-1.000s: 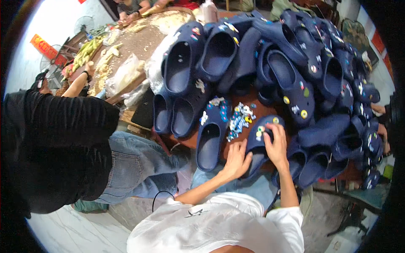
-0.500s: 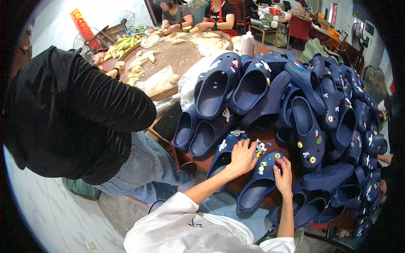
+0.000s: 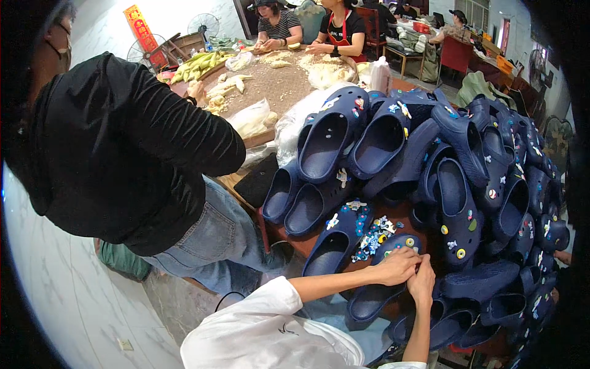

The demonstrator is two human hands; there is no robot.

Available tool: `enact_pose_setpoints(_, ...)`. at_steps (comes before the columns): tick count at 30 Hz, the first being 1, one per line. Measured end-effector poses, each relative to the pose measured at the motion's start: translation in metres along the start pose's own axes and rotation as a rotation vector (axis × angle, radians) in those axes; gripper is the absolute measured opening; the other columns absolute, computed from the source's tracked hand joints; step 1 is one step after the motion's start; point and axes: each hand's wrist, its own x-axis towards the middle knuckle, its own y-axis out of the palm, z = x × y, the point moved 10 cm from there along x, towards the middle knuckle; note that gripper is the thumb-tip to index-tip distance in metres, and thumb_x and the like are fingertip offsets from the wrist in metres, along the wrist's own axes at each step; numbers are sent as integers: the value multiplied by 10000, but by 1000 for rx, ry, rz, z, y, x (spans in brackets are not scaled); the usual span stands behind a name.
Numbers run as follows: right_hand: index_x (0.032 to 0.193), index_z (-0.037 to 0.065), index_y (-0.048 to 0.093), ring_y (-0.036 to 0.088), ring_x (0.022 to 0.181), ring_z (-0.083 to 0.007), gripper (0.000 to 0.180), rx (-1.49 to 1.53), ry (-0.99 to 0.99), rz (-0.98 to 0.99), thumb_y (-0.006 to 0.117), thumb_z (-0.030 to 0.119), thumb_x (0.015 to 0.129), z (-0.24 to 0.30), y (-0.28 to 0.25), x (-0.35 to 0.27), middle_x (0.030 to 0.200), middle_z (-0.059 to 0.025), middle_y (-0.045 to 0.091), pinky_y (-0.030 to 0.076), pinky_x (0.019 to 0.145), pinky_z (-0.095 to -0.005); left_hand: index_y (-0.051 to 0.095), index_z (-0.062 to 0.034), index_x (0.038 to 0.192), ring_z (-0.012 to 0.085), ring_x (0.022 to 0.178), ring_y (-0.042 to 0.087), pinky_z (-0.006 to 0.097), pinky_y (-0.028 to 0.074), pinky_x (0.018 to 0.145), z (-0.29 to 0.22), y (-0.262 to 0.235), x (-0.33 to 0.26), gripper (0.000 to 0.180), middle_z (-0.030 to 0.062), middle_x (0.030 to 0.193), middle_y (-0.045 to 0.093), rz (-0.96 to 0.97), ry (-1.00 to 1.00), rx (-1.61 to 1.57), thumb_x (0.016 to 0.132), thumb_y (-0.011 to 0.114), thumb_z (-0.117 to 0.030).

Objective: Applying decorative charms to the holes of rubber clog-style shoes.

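Even, fairly bright indoor light fills the room, with daylight entering through a window (image 3: 485, 13) at the far upper right. Shadows are soft: the hollows of the navy clogs (image 3: 393, 147) read nearly black, and the black shirt (image 3: 123, 160) of the person standing at left loses most of its fold detail. The pale floor (image 3: 67, 295) at lower left and the white sleeve (image 3: 258, 326) are close to washed out. Strong fisheye bending curves the edges, and a dark round vignette cuts off all corners. The centre is reasonably sharp; far figures and the rim go soft
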Motion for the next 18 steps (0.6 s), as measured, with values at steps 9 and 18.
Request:
enact_pose_setpoints(9,1101,-39,407,604,915,-538,321,-62,26,194,507,203,914,-12,15,2,953,-346,635,471,782,-584,655,22,1039,375,1232,456,510,326,1058,-9,-3,2,342,192,1252,563,-64,129,148,857,513,-230)
enact_pose_setpoints(18,1128,-46,446,622,906,-514,345,-49,42,164,523,238,946,-1,16,3,925,-345,641,478,786,-578,550,-13,1202,431,1379,294,528,275,1122,18,-7,7,361,226,1477,360,-182,-2,71,876,530,-167)
